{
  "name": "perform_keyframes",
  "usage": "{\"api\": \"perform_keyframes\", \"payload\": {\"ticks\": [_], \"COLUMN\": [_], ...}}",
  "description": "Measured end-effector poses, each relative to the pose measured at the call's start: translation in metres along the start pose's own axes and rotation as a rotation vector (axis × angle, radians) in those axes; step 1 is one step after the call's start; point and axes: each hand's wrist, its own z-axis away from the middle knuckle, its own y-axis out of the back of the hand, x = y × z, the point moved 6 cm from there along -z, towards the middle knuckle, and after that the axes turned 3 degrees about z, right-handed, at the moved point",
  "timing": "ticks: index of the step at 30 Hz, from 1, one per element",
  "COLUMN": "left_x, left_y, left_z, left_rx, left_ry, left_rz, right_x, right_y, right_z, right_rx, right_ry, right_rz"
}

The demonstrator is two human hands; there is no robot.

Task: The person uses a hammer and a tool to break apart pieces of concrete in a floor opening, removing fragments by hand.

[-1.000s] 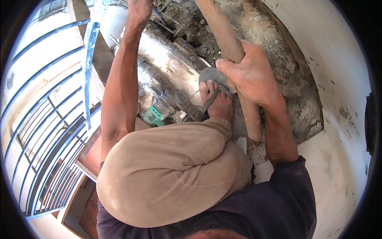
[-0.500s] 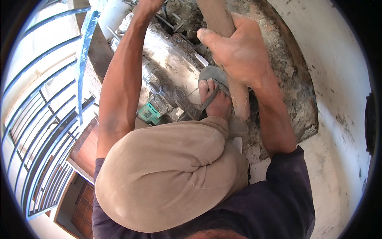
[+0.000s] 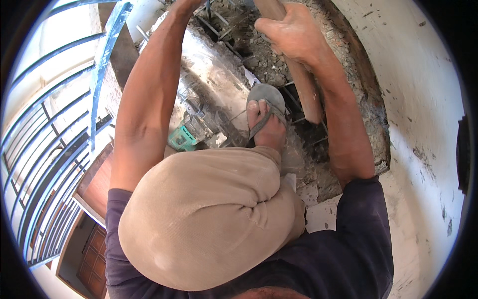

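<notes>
My right hand (image 3: 296,32) is wrapped round a thick wooden handle (image 3: 304,82), whose lower end hangs beside my sandalled foot (image 3: 269,119). The handle's far end runs out past the top edge, so what it bears is hidden. My left hand (image 3: 193,4) is at the top edge, with its fingers out of the picture. Below the handle lies broken ground (image 3: 274,65) with rubble, dark gaps and thin metal rods. A green and grey power tool (image 3: 184,138), only partly visible, lies left of my foot.
A pale, dust-covered slab (image 3: 209,65) lies between my left arm and the broken ground. On the far left stands blue metal grillwork (image 3: 47,109), with a brown wooden panel (image 3: 95,182) near it. A stained white wall (image 3: 413,99) rises on the right.
My right hand and the wooden handle have moved up and away from me. The handle's lower end has shifted slightly right, uncovering the dark gap beside my foot.
</notes>
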Motion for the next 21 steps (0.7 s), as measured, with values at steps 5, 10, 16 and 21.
{"api": "perform_keyframes", "payload": {"ticks": [5,10,16,21], "left_x": [-0.018,0.025,-0.036,-0.044], "left_y": [0.013,0.009,-0.019,-0.027], "left_z": [0.003,0.009,-0.015,0.002], "left_rx": [-0.128,-0.100,-0.137,-0.066], "left_ry": [0.276,0.210,0.297,0.224], "left_rz": [-0.019,-0.045,-0.012,0.060], "right_x": [-0.073,-0.127,-0.026,-0.097], "right_y": [0.043,0.080,0.007,0.031], "right_z": [0.035,0.025,-0.011,0.040], "right_rx": [0.159,0.285,-0.023,0.145], "right_ry": [0.182,0.395,-0.048,0.099], "right_rz": [-0.013,-0.186,0.085,0.034]}}
